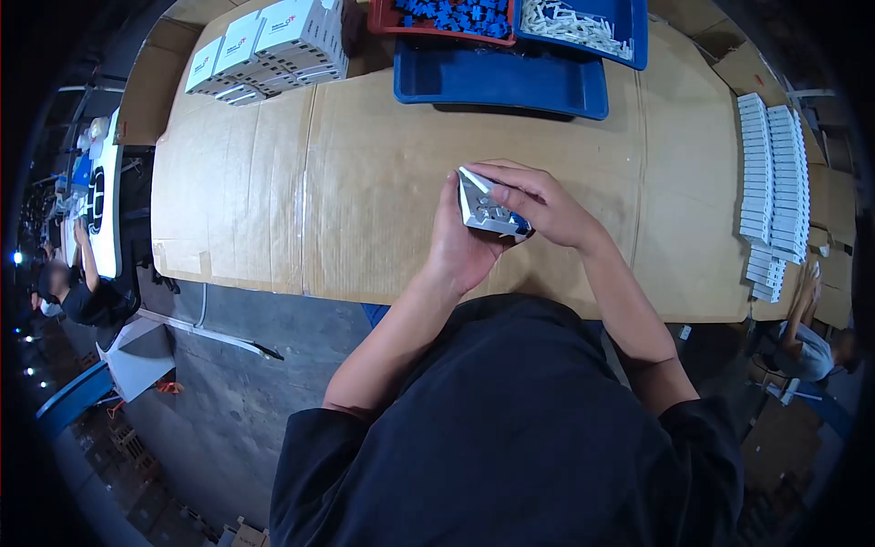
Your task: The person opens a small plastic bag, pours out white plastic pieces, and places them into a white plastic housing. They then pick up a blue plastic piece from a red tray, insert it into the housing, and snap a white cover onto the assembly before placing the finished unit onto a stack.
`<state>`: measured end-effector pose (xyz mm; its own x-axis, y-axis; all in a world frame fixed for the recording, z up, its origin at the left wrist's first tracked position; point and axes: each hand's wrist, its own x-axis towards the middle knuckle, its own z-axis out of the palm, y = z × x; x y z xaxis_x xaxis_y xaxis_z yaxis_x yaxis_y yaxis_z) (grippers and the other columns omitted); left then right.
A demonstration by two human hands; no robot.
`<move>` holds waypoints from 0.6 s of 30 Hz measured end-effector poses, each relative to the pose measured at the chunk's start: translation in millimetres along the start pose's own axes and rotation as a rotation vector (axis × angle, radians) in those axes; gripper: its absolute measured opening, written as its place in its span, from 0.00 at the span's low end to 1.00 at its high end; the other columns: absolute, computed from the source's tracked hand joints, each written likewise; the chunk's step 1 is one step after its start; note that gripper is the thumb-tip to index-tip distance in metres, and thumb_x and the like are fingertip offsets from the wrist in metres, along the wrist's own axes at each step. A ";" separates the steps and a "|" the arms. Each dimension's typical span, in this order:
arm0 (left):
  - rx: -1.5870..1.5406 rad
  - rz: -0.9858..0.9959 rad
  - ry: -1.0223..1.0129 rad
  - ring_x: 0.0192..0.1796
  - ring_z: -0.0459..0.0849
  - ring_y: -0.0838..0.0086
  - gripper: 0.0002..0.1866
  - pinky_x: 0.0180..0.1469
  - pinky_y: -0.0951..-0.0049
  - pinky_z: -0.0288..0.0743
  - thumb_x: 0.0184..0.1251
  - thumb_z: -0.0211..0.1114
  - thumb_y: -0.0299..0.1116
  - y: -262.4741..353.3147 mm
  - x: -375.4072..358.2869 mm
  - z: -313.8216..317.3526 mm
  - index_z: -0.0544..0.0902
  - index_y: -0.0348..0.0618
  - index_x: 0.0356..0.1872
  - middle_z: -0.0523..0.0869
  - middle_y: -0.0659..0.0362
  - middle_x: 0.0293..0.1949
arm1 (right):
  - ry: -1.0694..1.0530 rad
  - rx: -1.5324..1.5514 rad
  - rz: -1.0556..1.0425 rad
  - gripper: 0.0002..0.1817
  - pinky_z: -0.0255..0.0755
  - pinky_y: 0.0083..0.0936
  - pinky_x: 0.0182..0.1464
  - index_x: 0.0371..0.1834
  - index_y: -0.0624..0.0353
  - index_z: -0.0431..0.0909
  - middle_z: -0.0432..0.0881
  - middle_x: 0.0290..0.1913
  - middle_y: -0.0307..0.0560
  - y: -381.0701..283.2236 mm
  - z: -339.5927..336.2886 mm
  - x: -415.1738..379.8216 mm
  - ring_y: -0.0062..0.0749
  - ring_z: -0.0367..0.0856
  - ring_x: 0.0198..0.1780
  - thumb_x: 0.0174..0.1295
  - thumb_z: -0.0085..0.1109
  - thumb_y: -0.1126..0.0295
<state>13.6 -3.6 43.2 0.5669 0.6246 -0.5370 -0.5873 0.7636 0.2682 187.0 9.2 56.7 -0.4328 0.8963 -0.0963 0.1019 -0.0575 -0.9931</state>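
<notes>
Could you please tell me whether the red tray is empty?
The red tray is not empty: blue pieces lie inside. Its far side is out of view.

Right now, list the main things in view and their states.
Left hand: holding white case
Right hand: holding white case
White case: held, inside showing
Red bin: holding blue pieces
Upper blue bin: holding white pieces
Lower blue bin: open
White boxes: stacked
White strips: stacked

Workshop with parts trays [641, 35]
</notes>
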 end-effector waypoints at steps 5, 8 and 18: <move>-0.062 -0.060 -0.001 0.63 0.82 0.58 0.33 0.64 0.48 0.80 0.86 0.35 0.63 -3.1 6.9 -8.0 0.72 0.50 0.70 0.80 0.50 0.65 | -0.046 0.115 0.099 0.26 0.74 0.26 0.65 0.74 0.62 0.76 0.86 0.62 0.45 8.2 -8.3 0.1 0.25 0.82 0.61 0.80 0.57 0.60; -0.081 -0.074 -0.004 0.64 0.81 0.57 0.34 0.64 0.47 0.80 0.86 0.34 0.63 -5.1 7.9 -6.1 0.72 0.48 0.71 0.80 0.50 0.65 | -0.020 0.079 0.076 0.25 0.75 0.24 0.62 0.73 0.62 0.78 0.88 0.58 0.45 19.2 -8.6 -1.3 0.23 0.83 0.57 0.80 0.57 0.59; -0.047 -0.129 0.040 0.63 0.82 0.55 0.35 0.62 0.47 0.81 0.87 0.30 0.63 -9.7 6.7 -2.2 0.71 0.46 0.72 0.80 0.49 0.65 | 0.011 0.059 0.203 0.23 0.77 0.23 0.60 0.66 0.65 0.82 0.90 0.59 0.48 1.9 -11.4 -9.0 0.20 0.83 0.55 0.79 0.60 0.57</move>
<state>21.8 -7.2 35.2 0.6169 0.5137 -0.5963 -0.5376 0.8284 0.1575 201.3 6.0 56.4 -0.3990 0.8683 -0.2947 0.1338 -0.2628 -0.9555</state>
